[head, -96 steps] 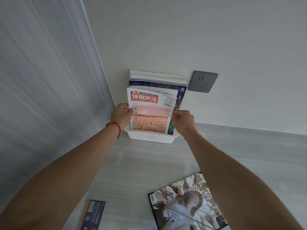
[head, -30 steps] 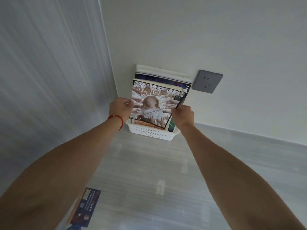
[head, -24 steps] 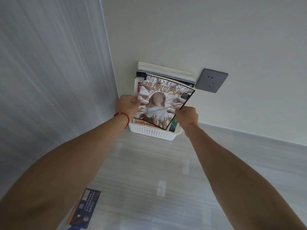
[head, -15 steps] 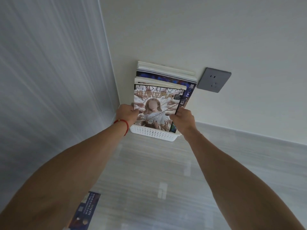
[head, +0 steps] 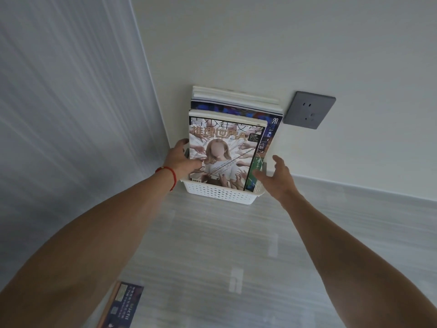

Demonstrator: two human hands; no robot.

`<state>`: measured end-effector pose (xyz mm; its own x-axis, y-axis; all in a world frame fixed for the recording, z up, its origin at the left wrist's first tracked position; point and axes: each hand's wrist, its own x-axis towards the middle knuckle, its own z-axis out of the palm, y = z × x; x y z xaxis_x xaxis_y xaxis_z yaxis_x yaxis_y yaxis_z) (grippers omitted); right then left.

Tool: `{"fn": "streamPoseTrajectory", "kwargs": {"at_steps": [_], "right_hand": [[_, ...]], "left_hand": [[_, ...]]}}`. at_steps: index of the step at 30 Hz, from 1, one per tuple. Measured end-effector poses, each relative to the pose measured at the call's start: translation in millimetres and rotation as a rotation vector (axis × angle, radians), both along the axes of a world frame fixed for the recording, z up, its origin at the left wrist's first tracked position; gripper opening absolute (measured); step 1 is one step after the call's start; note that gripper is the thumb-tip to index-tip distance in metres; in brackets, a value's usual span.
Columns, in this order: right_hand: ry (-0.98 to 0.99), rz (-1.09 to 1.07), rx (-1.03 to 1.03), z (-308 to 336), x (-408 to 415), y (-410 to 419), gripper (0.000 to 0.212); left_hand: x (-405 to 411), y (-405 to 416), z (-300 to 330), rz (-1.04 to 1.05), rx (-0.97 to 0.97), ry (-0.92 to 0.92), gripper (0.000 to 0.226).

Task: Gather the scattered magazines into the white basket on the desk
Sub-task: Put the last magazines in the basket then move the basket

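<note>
At the near left edge of the desk [head: 212, 252] a dark blue booklet [head: 123, 306] lies flat, partly cut off by the bottom of the view. Your left hand [head: 182, 159], with a red string bracelet [head: 169, 175] at the wrist, is against the left edge of the front magazine [head: 224, 150]: the thumb lies along that edge near its upper half, and the fingers curl round onto the cover just above the basket rim, so the magazine's left edge sits between thumb and fingers. That magazine, the one with a long-haired figure ringed by reaching hands and a chain, stands upright in the white basket [head: 220, 192], at the front of a row of other upright magazines [head: 236, 102] that lean back against the wall. The basket sits in the far left corner of the desk, where the wall meets a pale ribbed panel [head: 59, 114]. Your right hand [head: 276, 178] is off the magazine, just beside the basket's right end, fingers spread and relaxed, holding nothing. On the wall, right of the magazine tops, is a grey socket [head: 309, 110].
</note>
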<state>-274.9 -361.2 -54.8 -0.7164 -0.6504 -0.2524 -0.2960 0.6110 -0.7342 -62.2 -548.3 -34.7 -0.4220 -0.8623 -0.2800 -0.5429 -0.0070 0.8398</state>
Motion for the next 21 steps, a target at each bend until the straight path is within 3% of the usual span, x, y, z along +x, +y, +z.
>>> {"fn": "streamPoseTrajectory", "kwargs": {"at_steps": [2,7,11,16,21], "right_hand": [[-0.157,0.044,-0.021,-4.0,-1.2,-9.7,0.095],[-0.372,-0.043,-0.19,-16.9,-2.2,-37.4,0.08],[-0.386,-0.063,-0.202,-27.2,-1.8,-49.0,0.081],[-0.342,-0.087,-0.196,-27.5,4.0,-47.4,0.081],[-0.285,-0.057,-0.213,-23.3,19.6,-22.9,0.073]], "left_hand": [[-6.0,-9.1,-3.3,-0.051,0.041,0.028,0.073],[-15.6,-23.4,-11.4,-0.091,0.145,0.06,0.065],[-13.2,-28.3,-17.3,-0.124,0.192,0.098,0.066],[-7.6,-14.3,-20.0,-0.057,0.17,0.166,0.048],[1.9,20.1,-25.3,0.015,0.158,0.222,0.054]]}}
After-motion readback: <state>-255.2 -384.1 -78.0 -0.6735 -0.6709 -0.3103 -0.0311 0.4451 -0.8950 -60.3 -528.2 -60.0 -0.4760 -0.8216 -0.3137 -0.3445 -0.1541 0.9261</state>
